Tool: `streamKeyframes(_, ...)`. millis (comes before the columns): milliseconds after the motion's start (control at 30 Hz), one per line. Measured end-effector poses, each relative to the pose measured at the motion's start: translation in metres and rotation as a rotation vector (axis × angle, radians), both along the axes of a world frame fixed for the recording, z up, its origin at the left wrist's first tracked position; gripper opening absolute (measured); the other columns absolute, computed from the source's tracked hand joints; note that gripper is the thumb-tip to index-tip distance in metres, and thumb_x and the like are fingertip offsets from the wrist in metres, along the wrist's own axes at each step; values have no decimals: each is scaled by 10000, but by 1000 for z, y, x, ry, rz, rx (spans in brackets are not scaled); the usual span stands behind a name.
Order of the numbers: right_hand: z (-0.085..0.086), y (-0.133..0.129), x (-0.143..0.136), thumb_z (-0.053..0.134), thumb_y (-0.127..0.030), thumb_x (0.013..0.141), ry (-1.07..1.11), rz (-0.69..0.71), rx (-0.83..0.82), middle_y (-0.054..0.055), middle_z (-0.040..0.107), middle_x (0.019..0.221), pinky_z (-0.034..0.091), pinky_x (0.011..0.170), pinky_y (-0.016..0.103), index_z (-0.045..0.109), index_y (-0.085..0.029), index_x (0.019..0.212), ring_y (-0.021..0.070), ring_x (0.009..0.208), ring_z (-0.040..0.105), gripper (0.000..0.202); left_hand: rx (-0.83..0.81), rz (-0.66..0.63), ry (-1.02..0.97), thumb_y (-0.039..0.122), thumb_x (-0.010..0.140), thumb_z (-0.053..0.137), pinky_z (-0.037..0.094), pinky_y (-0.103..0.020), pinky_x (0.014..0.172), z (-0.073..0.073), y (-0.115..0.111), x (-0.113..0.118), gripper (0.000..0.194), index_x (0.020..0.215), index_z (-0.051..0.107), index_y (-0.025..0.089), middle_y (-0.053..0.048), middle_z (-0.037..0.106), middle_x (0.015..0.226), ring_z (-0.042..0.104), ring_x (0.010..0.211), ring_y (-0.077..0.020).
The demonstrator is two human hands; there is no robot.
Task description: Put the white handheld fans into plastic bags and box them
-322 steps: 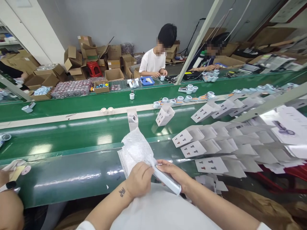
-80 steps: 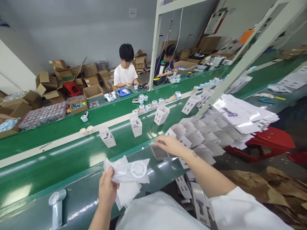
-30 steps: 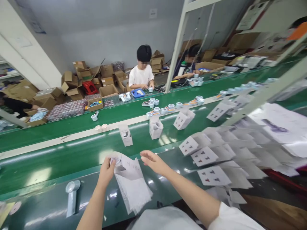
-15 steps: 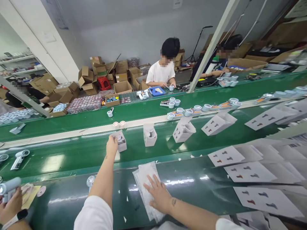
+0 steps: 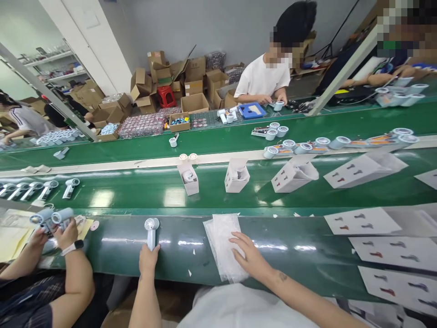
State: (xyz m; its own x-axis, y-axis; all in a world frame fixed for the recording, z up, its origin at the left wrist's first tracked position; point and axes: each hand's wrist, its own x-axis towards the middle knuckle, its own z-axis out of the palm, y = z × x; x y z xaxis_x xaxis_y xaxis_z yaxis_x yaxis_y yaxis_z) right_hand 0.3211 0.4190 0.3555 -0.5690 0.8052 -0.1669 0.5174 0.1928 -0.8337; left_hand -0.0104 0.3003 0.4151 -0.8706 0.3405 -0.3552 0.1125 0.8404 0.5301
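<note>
My left hand (image 5: 149, 260) is closed around the handle of a light blue handheld fan (image 5: 151, 231), its round head pointing away from me over the dark green table (image 5: 119, 262). My right hand (image 5: 251, 255) has its fingers spread over a small stack of translucent white bags (image 5: 227, 246), fingertips at the stack's right side. Beyond them, on the green belt, an open white box (image 5: 191, 182) holds a pale item. Another open white box (image 5: 237, 179) stands to its right.
A co-worker's hands (image 5: 64, 234) hold fans at the left. Several fans (image 5: 71, 187) lie on the belt behind them. White printed boxes (image 5: 362, 221) crowd the right side. Across the belt, a person in a white shirt (image 5: 262, 79) handles a part.
My left hand has left the white box and come back toward me, taking hold of the fan on the table. My right hand stays at the bags, slightly farther right on them. The view has shifted.
</note>
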Motion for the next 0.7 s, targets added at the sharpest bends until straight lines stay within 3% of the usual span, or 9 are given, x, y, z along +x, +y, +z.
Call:
streamKeyframes(67, 10, 2, -6, 540, -436, 794, 129, -153, -194, 119, 640, 1050, 426, 959, 475, 654, -218, 918, 282, 1044, 568, 275, 58, 11, -80, 480, 700, 576, 476, -365, 618, -10, 2, 19, 297, 711, 470, 203, -101, 607, 718, 639, 799, -308)
streamKeyframes(133, 23, 6, -17, 600, -456, 763, 240, -271, -519, 89, 661, 905, 492, 862, 426, 638, -206, 874, 236, 890, 622, 276, 127, 5, -174, 546, 761, 477, 440, -301, 523, -17, 14, 48, 349, 727, 482, 199, -30, 545, 594, 614, 626, -228)
streamKeyframes(267, 46, 17, -40, 717, -419, 705, 513, -295, -1082, 86, 675, 938, 519, 811, 352, 622, -176, 887, 183, 848, 646, 319, 378, -97, -549, 659, 710, 526, 327, -210, 409, -22, 38, 140, 491, 799, 512, 177, 58, 441, 520, 460, 427, -104)
streamKeyframes(367, 52, 26, -33, 740, -367, 683, 621, -362, -1093, 47, 662, 756, 533, 692, 315, 588, -169, 825, 160, 683, 632, 287, 500, -504, -802, 590, 744, 575, 392, -215, 479, -25, 44, 197, 510, 1000, 536, 151, 10, 549, 670, 523, 548, -112)
streamKeyframes(433, 53, 33, -10, 728, -353, 693, 662, -439, -1022, 2, 626, 681, 524, 635, 284, 560, -190, 827, 135, 605, 600, 269, 377, -901, -605, 472, 724, 661, 472, -276, 682, -31, 44, 213, 519, 1116, 518, 165, -55, 609, 909, 577, 798, -167)
streamKeyframes(500, 56, 40, 25, 734, -332, 691, 665, -485, -972, -12, 616, 686, 522, 622, 275, 557, -208, 865, 129, 604, 594, 278, 179, -1152, -315, 289, 654, 740, 432, -370, 875, -42, 42, 214, 478, 1077, 559, 161, -106, 588, 1072, 527, 1018, -240)
streamKeyframes(567, 61, 44, 63, 740, -334, 696, 599, -480, -942, 4, 627, 732, 533, 646, 288, 577, -212, 908, 142, 656, 611, 294, 44, -1214, -172, 141, 654, 691, 389, -438, 926, -53, 41, 208, 293, 936, 613, 141, -145, 588, 1073, 494, 1083, -294)
streamKeyframes(633, 67, 41, 95, 732, -374, 711, 502, -419, -944, 32, 642, 782, 539, 678, 309, 597, -201, 937, 160, 707, 625, 314, 19, -1190, -185, 71, 712, 575, 396, -452, 902, -59, 42, 203, 135, 815, 634, 134, -159, 614, 987, 530, 1032, -298)
streamKeyframes(700, 74, 32, 115, 736, -397, 701, 458, -315, -991, 54, 650, 829, 538, 690, 312, 601, -186, 959, 174, 752, 634, 359, 28, -1160, -198, 71, 767, 485, 410, -434, 878, -59, 46, 201, 177, 784, 647, 141, -143, 633, 912, 569, 953, -273)
